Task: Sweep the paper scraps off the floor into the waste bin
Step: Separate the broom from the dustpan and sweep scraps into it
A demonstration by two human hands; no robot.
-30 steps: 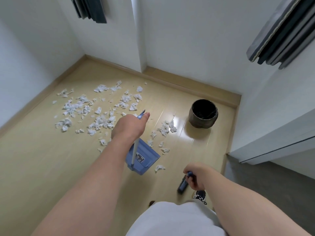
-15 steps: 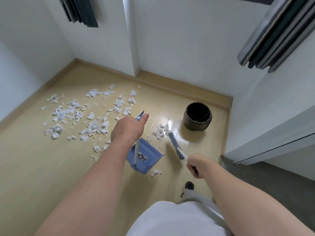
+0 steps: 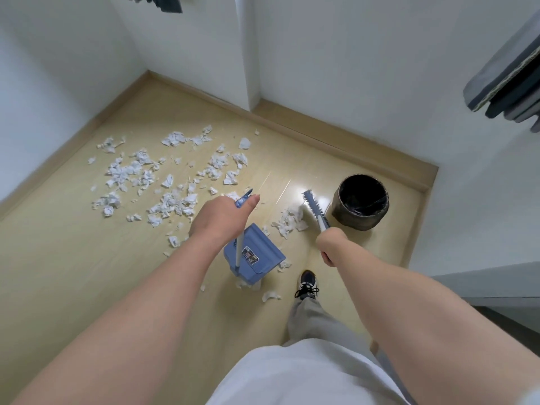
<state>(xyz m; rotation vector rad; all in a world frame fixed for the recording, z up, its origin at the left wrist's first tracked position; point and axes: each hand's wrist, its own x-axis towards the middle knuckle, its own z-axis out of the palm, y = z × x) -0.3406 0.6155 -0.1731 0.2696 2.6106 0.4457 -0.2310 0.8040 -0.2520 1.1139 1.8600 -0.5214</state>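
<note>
Nearest, a dark shoe [image 3: 306, 283] is planted on the floor [image 3: 73, 273], and a stray scrap [image 3: 270, 296] lies just beside it, behind the blue dustpan [image 3: 257, 252]. The dustpan is stood on the floor by its long handle [image 3: 239, 247]. The grip of the left hand [image 3: 222, 220] is closed round the top of this handle, with the thumb laid along the blue end. The grip of the right hand [image 3: 330, 244] is wrapped round the broom shaft. The broom head [image 3: 314, 204] is set down just beyond a small heap of paper scraps [image 3: 289, 220], between that heap and the waste bin [image 3: 362, 206]. The bin stands open by the skirting; whether any paper is in it cannot be told. Farther left, the main scatter [image 3: 152, 182] is spread widely across the floor, well apart from the bin.

Several slips can be expected. The scraps are light, so a quick stroke is likely to flick them past the pan rather than into it. If the pan's lip is lifted, paper may be pushed underneath. The strays behind the pan may be trodden on or overlooked. The bin may be knocked by the broom head, which is held close to it.
</note>
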